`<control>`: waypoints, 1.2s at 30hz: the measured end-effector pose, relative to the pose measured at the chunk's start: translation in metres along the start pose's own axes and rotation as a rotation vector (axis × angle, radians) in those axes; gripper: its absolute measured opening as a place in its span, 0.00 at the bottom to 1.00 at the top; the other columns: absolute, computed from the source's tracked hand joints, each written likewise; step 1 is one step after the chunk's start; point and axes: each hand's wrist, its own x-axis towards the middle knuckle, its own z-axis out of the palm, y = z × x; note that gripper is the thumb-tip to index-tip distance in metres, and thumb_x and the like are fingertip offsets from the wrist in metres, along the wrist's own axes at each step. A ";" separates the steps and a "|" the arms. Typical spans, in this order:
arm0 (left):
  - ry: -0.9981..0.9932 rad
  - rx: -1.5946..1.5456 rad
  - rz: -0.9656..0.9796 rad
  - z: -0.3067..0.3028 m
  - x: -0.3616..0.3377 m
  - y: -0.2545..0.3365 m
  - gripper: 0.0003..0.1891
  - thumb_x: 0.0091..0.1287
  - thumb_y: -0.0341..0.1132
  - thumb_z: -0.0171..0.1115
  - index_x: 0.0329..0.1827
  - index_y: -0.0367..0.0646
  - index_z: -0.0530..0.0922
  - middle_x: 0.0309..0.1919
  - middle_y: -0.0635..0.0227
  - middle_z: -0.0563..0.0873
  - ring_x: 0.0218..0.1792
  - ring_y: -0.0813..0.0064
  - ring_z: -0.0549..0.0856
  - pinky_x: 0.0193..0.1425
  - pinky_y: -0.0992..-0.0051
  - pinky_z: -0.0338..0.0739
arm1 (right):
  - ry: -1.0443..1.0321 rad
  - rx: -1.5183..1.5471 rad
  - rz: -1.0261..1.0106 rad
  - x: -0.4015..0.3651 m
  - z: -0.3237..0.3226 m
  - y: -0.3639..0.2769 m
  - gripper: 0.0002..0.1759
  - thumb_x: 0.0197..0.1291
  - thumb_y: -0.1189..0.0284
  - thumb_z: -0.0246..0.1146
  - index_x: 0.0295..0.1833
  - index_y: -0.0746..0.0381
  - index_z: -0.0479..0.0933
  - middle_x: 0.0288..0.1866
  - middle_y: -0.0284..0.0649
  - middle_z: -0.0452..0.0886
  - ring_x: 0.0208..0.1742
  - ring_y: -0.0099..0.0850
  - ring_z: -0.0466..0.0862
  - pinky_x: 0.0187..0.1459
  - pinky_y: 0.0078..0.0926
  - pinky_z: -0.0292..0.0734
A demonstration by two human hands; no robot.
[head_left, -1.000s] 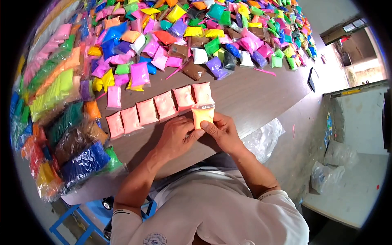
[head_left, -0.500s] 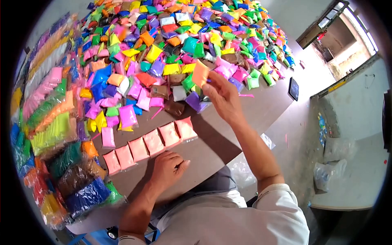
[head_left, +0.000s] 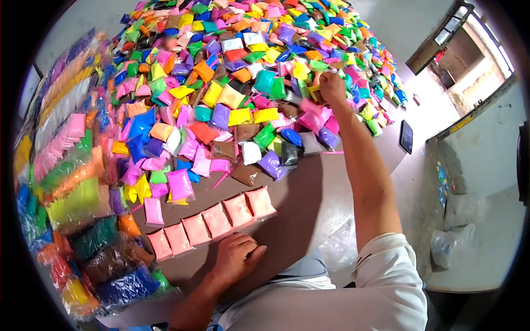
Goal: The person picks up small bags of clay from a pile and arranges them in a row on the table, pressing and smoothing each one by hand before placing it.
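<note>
Several salmon-pink packets lie side by side in a slanting row on the brown table. My left hand rests just below the row, fingers loosely curled and nothing visible in them. Out over the right part of a large heap of coloured packets, my right hand is closed with its fingers bent down among the packets. Whatever it may grip is hidden. A light orange packet lies on top of the heap, left of my right hand.
Clear bags of sorted packets are stacked along the left side. A dark phone lies at the table's right. Clear plastic bags sit farther right, and a doorway opens at the upper right.
My right hand has let go of the light orange packet, which now lies on the heap, and has reached farther out to the right. My left hand stays by the row.
</note>
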 end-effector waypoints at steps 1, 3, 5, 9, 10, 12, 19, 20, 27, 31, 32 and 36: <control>-0.030 0.005 0.003 -0.004 0.001 0.001 0.11 0.62 0.35 0.71 0.26 0.41 0.80 0.24 0.64 0.82 0.28 0.60 0.82 0.35 0.65 0.77 | -0.031 -0.071 0.076 0.007 0.001 -0.003 0.11 0.59 0.69 0.60 0.38 0.65 0.83 0.39 0.57 0.86 0.43 0.54 0.86 0.45 0.49 0.81; -0.004 -0.034 -0.016 -0.004 0.000 0.001 0.10 0.61 0.34 0.71 0.26 0.42 0.80 0.23 0.64 0.81 0.28 0.61 0.82 0.34 0.65 0.77 | -0.101 -0.199 0.160 0.019 0.002 -0.008 0.16 0.61 0.64 0.61 0.43 0.66 0.84 0.45 0.57 0.86 0.49 0.53 0.86 0.50 0.47 0.81; 0.017 -0.060 -0.019 -0.003 0.000 0.001 0.09 0.61 0.33 0.72 0.27 0.43 0.80 0.23 0.65 0.81 0.27 0.61 0.82 0.33 0.64 0.77 | -0.195 -0.279 0.261 0.024 -0.001 -0.021 0.22 0.58 0.59 0.65 0.49 0.65 0.84 0.51 0.55 0.86 0.54 0.50 0.86 0.54 0.45 0.81; -0.038 -0.093 -0.054 -0.008 -0.003 -0.001 0.08 0.59 0.32 0.73 0.28 0.41 0.82 0.26 0.66 0.85 0.30 0.64 0.85 0.35 0.66 0.79 | -0.247 -0.346 0.295 0.031 0.025 -0.010 0.30 0.59 0.49 0.63 0.53 0.65 0.82 0.53 0.56 0.85 0.55 0.52 0.85 0.55 0.47 0.79; -0.054 -0.095 -0.064 -0.010 -0.003 0.000 0.07 0.59 0.32 0.73 0.28 0.42 0.82 0.27 0.66 0.85 0.30 0.64 0.85 0.36 0.66 0.79 | -0.214 -0.349 0.322 0.036 0.036 0.003 0.29 0.59 0.48 0.63 0.53 0.63 0.83 0.52 0.55 0.85 0.55 0.52 0.85 0.55 0.47 0.79; -0.061 -0.097 -0.065 -0.011 -0.003 0.001 0.07 0.59 0.31 0.73 0.28 0.42 0.81 0.27 0.66 0.84 0.30 0.64 0.84 0.36 0.66 0.78 | -0.160 -0.276 0.317 0.033 0.034 0.008 0.25 0.60 0.51 0.64 0.52 0.58 0.84 0.50 0.52 0.86 0.52 0.51 0.86 0.53 0.47 0.80; -0.039 -0.034 -0.020 -0.010 0.000 0.003 0.10 0.61 0.33 0.70 0.25 0.41 0.78 0.25 0.64 0.80 0.29 0.59 0.80 0.37 0.64 0.75 | 0.185 0.426 0.109 0.020 0.014 0.023 0.13 0.57 0.68 0.72 0.48 0.57 0.84 0.37 0.38 0.86 0.37 0.31 0.85 0.39 0.29 0.79; -0.063 -0.036 -0.019 -0.011 -0.001 0.003 0.10 0.61 0.34 0.70 0.25 0.41 0.78 0.25 0.63 0.80 0.30 0.59 0.80 0.38 0.63 0.75 | 0.109 0.672 0.029 0.005 -0.012 -0.003 0.13 0.61 0.68 0.71 0.48 0.60 0.83 0.36 0.34 0.85 0.35 0.20 0.82 0.37 0.20 0.76; 0.014 -0.038 0.008 -0.003 -0.005 -0.001 0.11 0.63 0.35 0.70 0.28 0.38 0.79 0.27 0.62 0.82 0.32 0.59 0.82 0.40 0.63 0.76 | -0.411 0.901 0.235 -0.144 -0.099 -0.104 0.15 0.66 0.59 0.69 0.45 0.60 0.81 0.31 0.28 0.81 0.26 0.16 0.74 0.28 0.15 0.67; 0.038 -0.085 -0.026 -0.004 -0.003 0.001 0.16 0.65 0.41 0.68 0.25 0.38 0.78 0.24 0.60 0.81 0.31 0.56 0.81 0.38 0.61 0.75 | -0.782 1.102 0.284 -0.259 -0.106 -0.134 0.12 0.62 0.65 0.73 0.38 0.62 0.82 0.30 0.26 0.80 0.29 0.15 0.75 0.30 0.17 0.70; 0.035 -0.084 -0.024 -0.003 -0.002 0.002 0.17 0.65 0.42 0.68 0.25 0.38 0.78 0.24 0.60 0.81 0.31 0.56 0.82 0.38 0.61 0.75 | -0.828 1.145 0.322 -0.278 -0.108 -0.146 0.11 0.60 0.68 0.74 0.37 0.63 0.82 0.30 0.26 0.80 0.31 0.15 0.76 0.31 0.18 0.72; -0.006 -0.077 -0.023 -0.007 -0.003 0.005 0.18 0.67 0.45 0.67 0.28 0.38 0.80 0.25 0.59 0.82 0.32 0.56 0.83 0.39 0.59 0.75 | -0.914 1.127 0.389 -0.320 -0.110 -0.169 0.13 0.58 0.68 0.77 0.34 0.65 0.81 0.31 0.26 0.78 0.33 0.15 0.75 0.33 0.16 0.71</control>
